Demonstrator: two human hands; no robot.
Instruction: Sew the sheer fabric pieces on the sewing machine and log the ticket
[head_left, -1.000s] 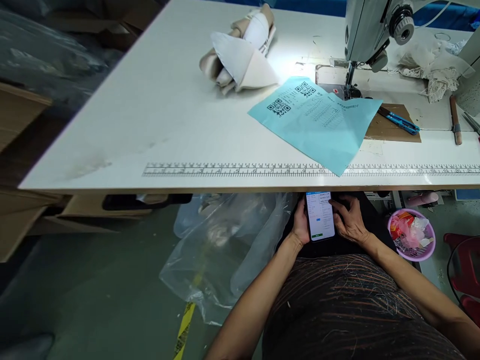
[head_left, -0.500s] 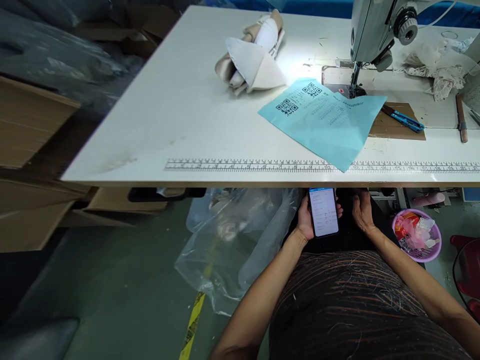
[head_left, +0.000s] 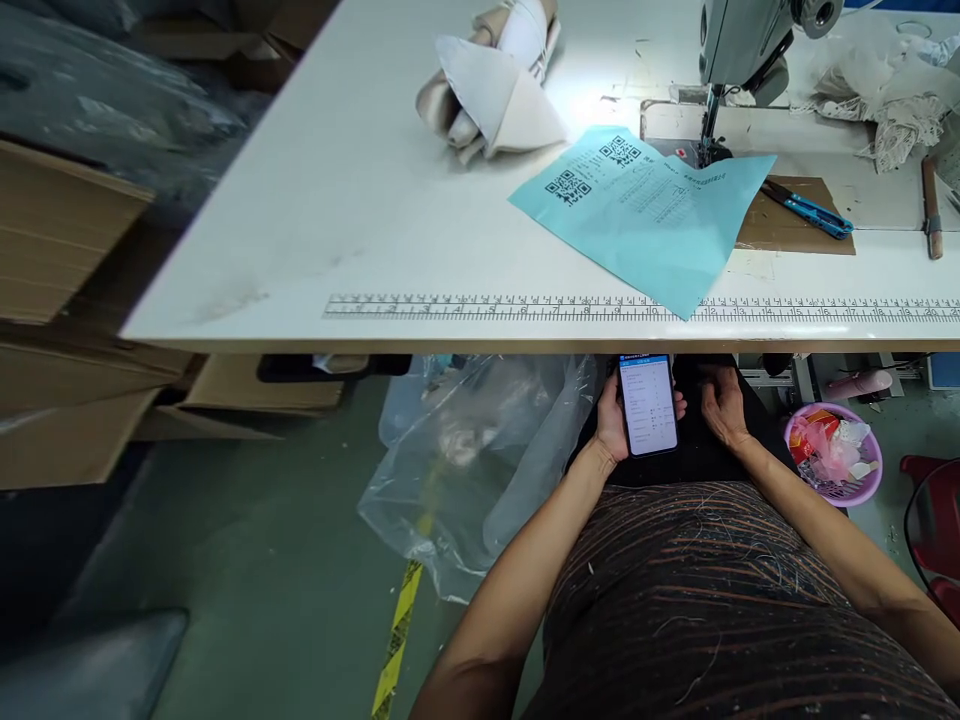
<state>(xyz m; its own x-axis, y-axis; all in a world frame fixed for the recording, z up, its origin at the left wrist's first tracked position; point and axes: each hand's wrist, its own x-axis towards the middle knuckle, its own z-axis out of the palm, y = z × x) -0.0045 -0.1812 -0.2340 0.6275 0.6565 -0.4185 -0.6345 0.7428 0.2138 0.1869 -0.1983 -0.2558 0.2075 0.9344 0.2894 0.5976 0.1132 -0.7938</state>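
Observation:
Below the table edge, my left hand [head_left: 613,420] is closed around a smartphone [head_left: 649,405], with its thumb along one side and fingertips showing at the other. The lit screen carries rows of small text under a blue bar. My right hand [head_left: 724,410] rests on my dark-clad lap beside the phone, without touching it. Its fingers are loosely bent and apart, partly in shadow, with no object visible in them. Above on the table, a light blue printed sheet [head_left: 652,220] with two QR codes reaches under the sewing machine [head_left: 739,50].
A rolled bundle of pale fabric [head_left: 499,85] sits on the white table [head_left: 300,200]. Blue thread snips [head_left: 814,212] lie on brown card [head_left: 795,235]. A clear plastic bag [head_left: 465,480] hangs beside my left arm; a purple basket [head_left: 862,490] of scraps stands right. Cardboard boxes [head_left: 67,230] are far left.
The whole view has shifted slightly, so the table and machine appear higher. Text on the phone screen sits a little differently. Both hands keep nearly the same pose.

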